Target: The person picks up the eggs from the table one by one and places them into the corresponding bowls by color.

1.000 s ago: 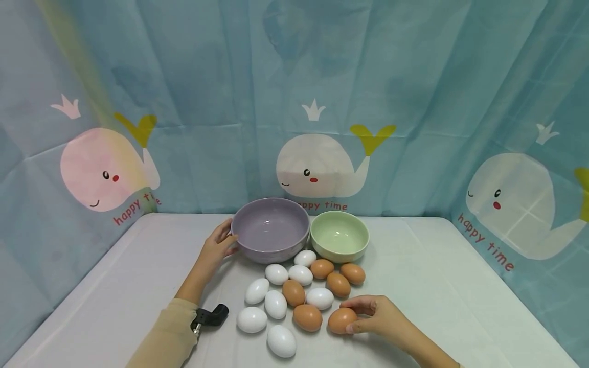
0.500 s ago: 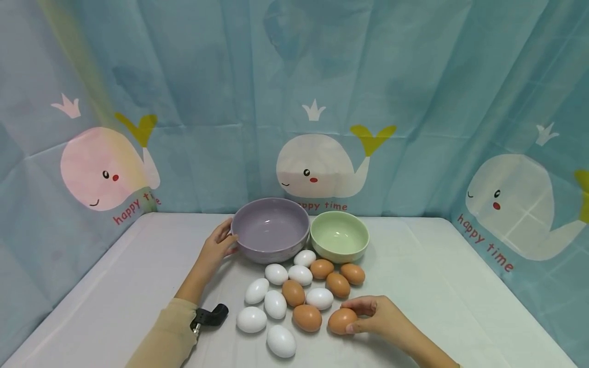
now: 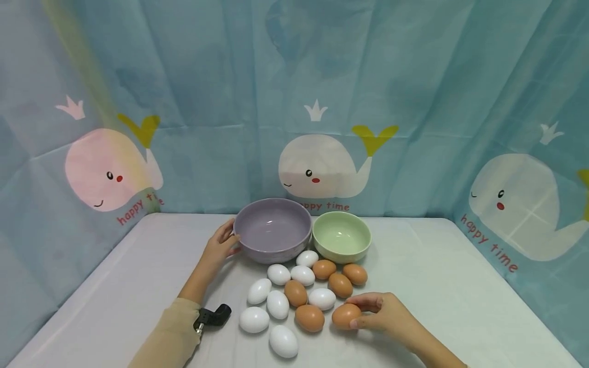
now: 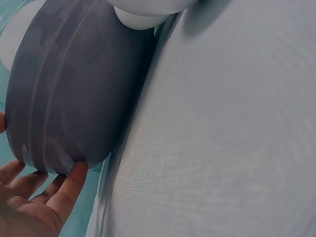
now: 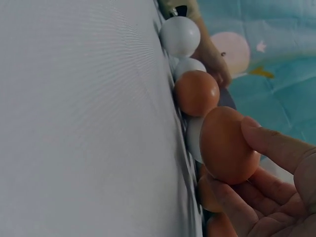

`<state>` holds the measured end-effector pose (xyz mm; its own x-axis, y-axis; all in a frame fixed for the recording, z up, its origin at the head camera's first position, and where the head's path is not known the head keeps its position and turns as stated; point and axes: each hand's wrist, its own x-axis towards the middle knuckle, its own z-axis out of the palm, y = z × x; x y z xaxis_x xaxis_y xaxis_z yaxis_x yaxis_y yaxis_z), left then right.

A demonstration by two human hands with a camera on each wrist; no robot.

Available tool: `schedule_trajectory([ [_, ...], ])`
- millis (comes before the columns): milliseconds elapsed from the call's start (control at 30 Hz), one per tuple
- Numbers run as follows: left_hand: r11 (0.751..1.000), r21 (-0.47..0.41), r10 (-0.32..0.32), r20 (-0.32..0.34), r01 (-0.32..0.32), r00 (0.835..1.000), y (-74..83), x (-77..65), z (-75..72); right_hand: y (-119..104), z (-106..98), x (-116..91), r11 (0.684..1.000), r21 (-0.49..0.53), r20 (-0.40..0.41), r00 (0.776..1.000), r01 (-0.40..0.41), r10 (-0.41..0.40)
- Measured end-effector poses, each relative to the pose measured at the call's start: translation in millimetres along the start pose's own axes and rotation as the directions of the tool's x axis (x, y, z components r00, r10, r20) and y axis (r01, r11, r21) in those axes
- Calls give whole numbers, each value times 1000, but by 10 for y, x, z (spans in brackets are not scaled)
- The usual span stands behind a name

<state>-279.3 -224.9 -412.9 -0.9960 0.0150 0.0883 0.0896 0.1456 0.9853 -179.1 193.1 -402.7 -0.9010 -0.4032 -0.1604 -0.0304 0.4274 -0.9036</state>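
At the back, my left hand (image 3: 220,246) holds the outer side of a purple bowl (image 3: 273,255); several fingertips (image 4: 79,168) meet its wall in the left wrist view. My right hand (image 3: 386,317) pinches a brown egg (image 3: 346,316) between thumb and fingers at the front right. The right wrist view shows this egg (image 5: 227,145) held off the tabletop. Several more eggs lie in a loose group on the table, among them a brown egg (image 3: 310,318), a white egg (image 3: 322,299) and a white egg (image 3: 283,341) nearest the front.
A smaller green bowl (image 3: 341,255) stands right beside the purple one, with eggs close in front of both. Below them spreads a white tabletop (image 3: 460,296). Behind hangs a blue curtain (image 3: 221,163) with whale prints. A black strap fitting (image 3: 215,316) sits at the left sleeve.
My right hand and the brown egg in it have risen slightly. The left hand stays at the purple bowl. The whole head view has shifted a little.
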Motion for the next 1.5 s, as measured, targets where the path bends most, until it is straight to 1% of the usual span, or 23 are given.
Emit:
schedule_trajectory([
  [167, 1000, 3, -10, -4, 10, 1000, 21, 20, 43, -54, -43, -12, 1000, 8, -23, 1000, 13, -13],
  [267, 1000, -5, -10, -3, 10, 1000, 37, 20, 57, -113, -68, 5, 1000, 8, -49, 999, 1, -1],
  [400, 1000, -14, -12, -7, 12, 1000, 35, 18, 64, -209, -109, 52, 1000, -6, -76, 997, -2, 1],
  [500, 1000, -11, -9, -7, 9, 1000, 38, 15, 73, -277, -143, 97, 1000, -3, -85, 996, 19, -19],
  [700, 1000, -2, -16, 0, 16, 1000, 35, 2, 75, -385, -210, 214, 999, 13, -95, 995, 46, -45],
  [933, 1000, -3, -4, -1, 4, 1000, 20, -18, 45, -564, -267, 374, 999, -18, -186, 982, 31, -34],
  [1033, 1000, -1, -6, 3, 6, 1000, 12, -28, 35, -613, -287, 447, 999, -29, -202, 978, 42, -47],
  [1367, 1000, -11, -7, 4, 7, 1000, 18, -23, 20, -666, -369, 690, 997, -53, -247, 967, 55, -67],
  [1500, 1000, -9, -9, 0, 9, 1000, 13, -11, 17, -668, -402, 783, 998, -49, -266, 963, 32, -44],
])
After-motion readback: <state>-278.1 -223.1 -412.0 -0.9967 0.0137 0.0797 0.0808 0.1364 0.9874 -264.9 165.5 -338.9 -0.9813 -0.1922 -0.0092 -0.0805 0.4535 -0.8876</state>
